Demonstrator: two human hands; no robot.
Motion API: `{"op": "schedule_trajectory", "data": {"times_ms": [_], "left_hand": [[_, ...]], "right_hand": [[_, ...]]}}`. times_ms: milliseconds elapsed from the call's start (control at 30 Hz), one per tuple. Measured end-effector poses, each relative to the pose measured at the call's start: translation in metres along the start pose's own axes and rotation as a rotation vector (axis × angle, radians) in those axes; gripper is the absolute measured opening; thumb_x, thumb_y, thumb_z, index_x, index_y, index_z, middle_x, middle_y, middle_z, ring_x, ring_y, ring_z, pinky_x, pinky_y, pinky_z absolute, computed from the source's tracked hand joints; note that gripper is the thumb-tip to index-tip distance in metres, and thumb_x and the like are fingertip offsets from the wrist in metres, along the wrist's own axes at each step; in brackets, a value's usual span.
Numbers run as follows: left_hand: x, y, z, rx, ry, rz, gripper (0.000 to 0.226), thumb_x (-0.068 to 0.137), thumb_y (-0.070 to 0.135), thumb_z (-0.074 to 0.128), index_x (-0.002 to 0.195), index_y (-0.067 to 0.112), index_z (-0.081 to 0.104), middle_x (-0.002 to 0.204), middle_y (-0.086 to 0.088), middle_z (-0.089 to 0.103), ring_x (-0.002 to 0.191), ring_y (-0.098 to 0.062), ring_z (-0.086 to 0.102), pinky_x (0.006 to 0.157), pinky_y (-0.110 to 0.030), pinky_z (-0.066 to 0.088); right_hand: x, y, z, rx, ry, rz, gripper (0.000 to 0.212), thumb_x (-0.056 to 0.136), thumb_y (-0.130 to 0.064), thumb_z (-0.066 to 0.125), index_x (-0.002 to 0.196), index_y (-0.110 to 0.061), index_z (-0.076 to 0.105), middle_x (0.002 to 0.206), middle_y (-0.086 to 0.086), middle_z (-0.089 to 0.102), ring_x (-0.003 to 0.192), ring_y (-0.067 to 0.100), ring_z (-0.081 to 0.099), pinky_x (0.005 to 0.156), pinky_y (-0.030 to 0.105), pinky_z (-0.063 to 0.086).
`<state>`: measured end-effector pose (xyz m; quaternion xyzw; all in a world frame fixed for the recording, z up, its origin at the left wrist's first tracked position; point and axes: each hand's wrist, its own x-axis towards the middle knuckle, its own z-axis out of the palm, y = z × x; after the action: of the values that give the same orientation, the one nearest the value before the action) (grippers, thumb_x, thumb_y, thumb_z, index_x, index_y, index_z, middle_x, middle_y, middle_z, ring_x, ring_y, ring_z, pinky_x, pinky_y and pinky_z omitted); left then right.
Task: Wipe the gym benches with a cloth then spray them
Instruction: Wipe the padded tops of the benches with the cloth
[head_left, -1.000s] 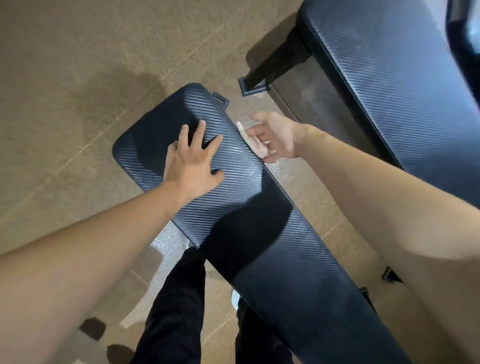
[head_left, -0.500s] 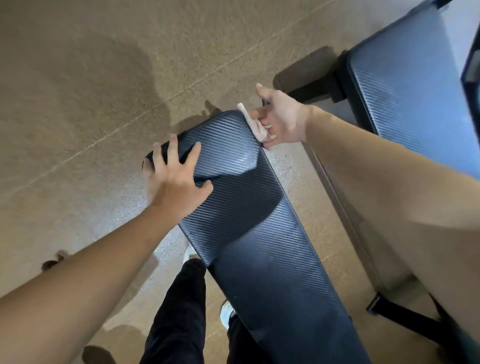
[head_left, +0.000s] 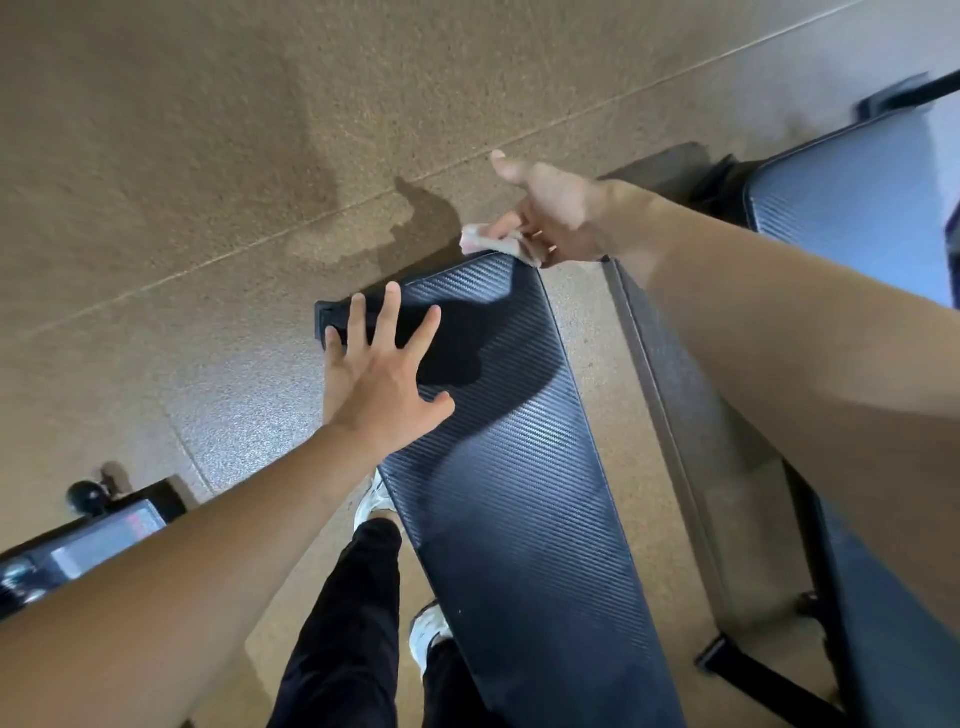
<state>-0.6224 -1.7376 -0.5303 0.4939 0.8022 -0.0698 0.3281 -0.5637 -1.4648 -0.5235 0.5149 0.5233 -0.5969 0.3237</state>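
Wiping stage — right hand (head_left: 556, 213) pinches cloth (head_left: 493, 241) at bench (head_left: 519, 467)'s far end, left hand (head_left: 382, 384) spread flat on it — second bench (head_left: 857, 197) and spraying probably left.

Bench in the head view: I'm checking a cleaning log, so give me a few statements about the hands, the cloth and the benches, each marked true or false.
1. The left hand rests with spread fingers on the near bench. True.
2. The right hand holds a spray bottle. False: it pinches a cloth.
3. The cloth lies in the middle of the near bench's pad. False: it is at the pad's far end, at the corner on the right.
4. A second bench stands to the right. True.
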Motion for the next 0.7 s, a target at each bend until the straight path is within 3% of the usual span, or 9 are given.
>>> {"op": "schedule_trajectory", "data": {"times_ms": [100, 167, 233, 267, 333, 433, 500, 600, 700], "left_hand": [[0.004, -0.005, -0.009, -0.074, 0.054, -0.026, 0.084, 0.081, 0.065, 0.062, 0.155, 0.035, 0.037, 0.167, -0.007, 0.024, 0.15, -0.04, 0.025, 0.114, -0.06, 0.032], [0.016, -0.01, -0.019, -0.182, 0.19, -0.052, 0.067, 0.085, 0.057, 0.06, 0.145, 0.026, 0.053, 0.152, -0.003, 0.051, 0.135, -0.034, 0.046, 0.106, -0.051, 0.042], [0.035, -0.014, -0.033, -0.291, 0.333, -0.03, 0.058, 0.088, 0.05, 0.059, 0.138, 0.021, 0.06, 0.138, -0.002, 0.061, 0.123, -0.032, 0.054, 0.101, -0.045, 0.044], [0.046, -0.014, -0.041, -0.357, 0.336, -0.011, 0.057, 0.089, 0.046, 0.063, 0.14, 0.02, 0.059, 0.14, -0.002, 0.06, 0.126, -0.031, 0.052, 0.104, -0.043, 0.041], [0.066, -0.011, -0.054, -0.42, 0.247, 0.067, 0.061, 0.09, 0.043, 0.07, 0.144, 0.021, 0.054, 0.145, -0.001, 0.053, 0.133, -0.026, 0.047, 0.108, -0.04, 0.037], [0.086, -0.005, -0.056, -0.424, 0.115, 0.135, 0.057, 0.089, 0.044, 0.073, 0.14, 0.026, 0.055, 0.141, 0.003, 0.051, 0.128, -0.025, 0.053, 0.101, -0.043, 0.044], [0.094, -0.005, -0.051, -0.483, 0.104, 0.15, 0.044, 0.089, 0.037, 0.074, 0.129, 0.025, 0.061, 0.128, 0.005, 0.054, 0.12, -0.023, 0.057, 0.096, -0.041, 0.045], [0.103, -0.009, -0.049, -0.515, 0.134, 0.201, 0.02, 0.09, 0.025, 0.074, 0.109, 0.024, 0.07, 0.106, 0.009, 0.062, 0.099, -0.022, 0.065, 0.084, -0.034, 0.05], [0.115, -0.017, -0.058, -0.5, 0.027, 0.234, 0.018, 0.094, 0.029, 0.072, 0.112, 0.024, 0.073, 0.097, 0.008, 0.067, 0.085, -0.016, 0.064, 0.071, -0.03, 0.045]], "right_hand": [[0.004, -0.015, 0.014, -0.025, 0.019, -0.068, 0.095, 0.094, -0.077, 0.019, 0.134, -0.002, 0.06, 0.095, 0.01, 0.064, 0.073, 0.019, 0.044, 0.072, 0.034, 0.034], [0.011, -0.02, 0.022, 0.014, -0.021, -0.084, 0.103, 0.083, -0.085, 0.027, 0.127, 0.0, 0.066, 0.1, 0.018, 0.062, 0.086, 0.026, 0.048, 0.087, 0.04, 0.037], [0.021, -0.02, 0.025, 0.054, -0.077, -0.09, 0.105, 0.076, -0.088, 0.032, 0.114, 0.003, 0.07, 0.12, 0.025, 0.06, 0.101, 0.029, 0.049, 0.106, 0.045, 0.037], [0.021, -0.02, 0.029, 0.082, -0.09, -0.105, 0.099, 0.08, -0.086, 0.033, 0.11, 0.001, 0.069, 0.119, 0.022, 0.061, 0.102, 0.029, 0.052, 0.106, 0.044, 0.039], [0.016, -0.021, 0.035, 0.17, -0.145, -0.127, 0.085, 0.087, -0.081, 0.03, 0.107, -0.006, 0.064, 0.092, 0.011, 0.065, 0.088, 0.025, 0.059, 0.093, 0.039, 0.047], [0.015, -0.017, 0.034, 0.321, -0.184, -0.156, 0.085, 0.088, -0.079, 0.033, 0.126, -0.005, 0.055, 0.072, 0.001, 0.047, 0.069, 0.02, 0.047, 0.072, 0.035, 0.04], [0.009, -0.012, 0.033, 0.382, -0.151, -0.195, 0.071, 0.095, -0.072, 0.032, 0.12, -0.009, 0.051, 0.073, 0.0, 0.046, 0.062, 0.017, 0.044, 0.066, 0.033, 0.038], [-0.003, -0.003, 0.036, 0.409, -0.042, -0.287, 0.049, 0.103, -0.057, 0.038, 0.112, -0.011, 0.054, 0.087, 0.001, 0.054, 0.072, 0.014, 0.05, 0.07, 0.028, 0.042], [-0.009, 0.008, 0.032, 0.425, 0.172, -0.389, 0.038, 0.104, -0.038, 0.049, 0.112, -0.005, 0.065, 0.105, 0.01, 0.066, 0.087, 0.019, 0.06, 0.079, 0.03, 0.048]]}}
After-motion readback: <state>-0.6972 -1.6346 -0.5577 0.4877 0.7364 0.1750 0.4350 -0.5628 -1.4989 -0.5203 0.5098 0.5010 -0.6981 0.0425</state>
